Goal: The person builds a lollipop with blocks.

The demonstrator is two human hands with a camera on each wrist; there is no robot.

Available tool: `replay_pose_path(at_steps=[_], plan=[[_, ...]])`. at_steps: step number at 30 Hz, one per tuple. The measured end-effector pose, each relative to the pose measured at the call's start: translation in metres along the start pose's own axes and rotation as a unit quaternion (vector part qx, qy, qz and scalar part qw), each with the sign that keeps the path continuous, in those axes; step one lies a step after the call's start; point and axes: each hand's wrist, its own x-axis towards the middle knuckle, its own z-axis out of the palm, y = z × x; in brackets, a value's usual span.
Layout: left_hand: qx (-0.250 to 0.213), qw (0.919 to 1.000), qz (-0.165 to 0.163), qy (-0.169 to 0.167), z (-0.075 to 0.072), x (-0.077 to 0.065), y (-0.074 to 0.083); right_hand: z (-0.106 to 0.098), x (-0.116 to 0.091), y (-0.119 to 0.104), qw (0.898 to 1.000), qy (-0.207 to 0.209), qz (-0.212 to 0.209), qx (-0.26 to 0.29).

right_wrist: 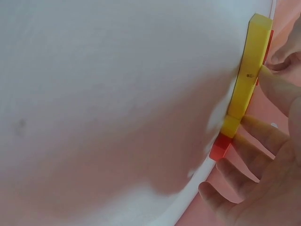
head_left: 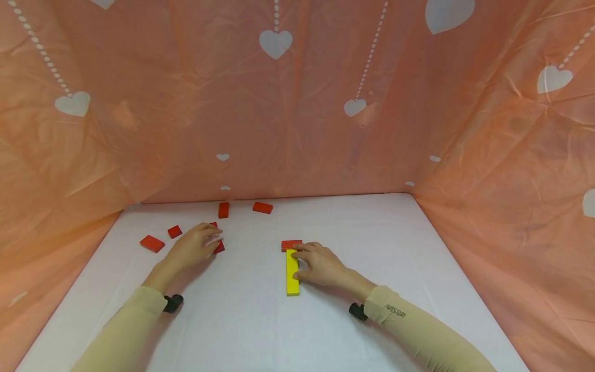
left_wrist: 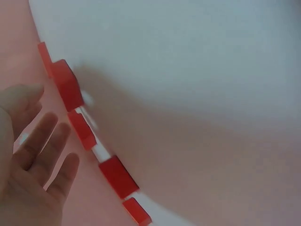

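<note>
A long yellow block (head_left: 292, 279) lies lengthwise on the table, its far end against a red block (head_left: 288, 243). My right hand (head_left: 323, 266) is at its right side, thumb and fingertips touching it, fingers fairly straight. In the right wrist view, a shorter yellow piece (right_wrist: 231, 125) shows between the long yellow block (right_wrist: 249, 70) and the red block (right_wrist: 220, 148). My left hand (head_left: 192, 245) hovers by a red block (head_left: 219, 247), with another red block (head_left: 214, 225) partly behind its fingers. Those fingers look spread and relaxed in the left wrist view, apart from the red blocks (left_wrist: 68, 87).
More red blocks lie on the left: a rectangular block (head_left: 152, 243) and a small red block (head_left: 174, 231). Near the back edge are an upright-lying red block (head_left: 223, 210) and a slanted red block (head_left: 262, 207). A pink curtain (head_left: 316, 155) surrounds the white table (head_left: 395, 237).
</note>
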Motion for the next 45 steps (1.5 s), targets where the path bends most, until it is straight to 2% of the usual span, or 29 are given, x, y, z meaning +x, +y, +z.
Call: replay_pose_path(at_steps=[5,11,21,26,30,37,45], plan=[[-0.003,0.9997,0.001,-0.025,-0.002,-0.006,-0.004,0.000,0.000,0.000,1.000,0.000,0.003,-0.004],[-0.021,0.9991,-0.003,-0.037,0.001,-0.008,-0.005,0.000,-0.001,0.000,1.000,0.000,0.004,-0.001],[-0.030,0.9989,-0.011,-0.035,0.003,-0.009,-0.004,0.001,-0.001,0.000,1.000,-0.001,0.005,0.001],[-0.028,0.9992,-0.003,-0.027,0.004,-0.009,-0.002,0.003,-0.001,0.001,1.000,-0.005,0.008,-0.001],[-0.031,0.9993,0.006,-0.021,0.005,-0.004,0.002,0.003,0.000,0.000,1.000,-0.007,0.009,0.000],[-0.073,0.9971,0.010,-0.019,0.006,0.012,0.020,0.000,0.000,0.001,1.000,-0.006,0.003,-0.002],[-0.086,0.9961,0.009,-0.020,0.021,0.033,0.041,0.001,-0.001,0.000,1.000,-0.006,0.004,0.020]])
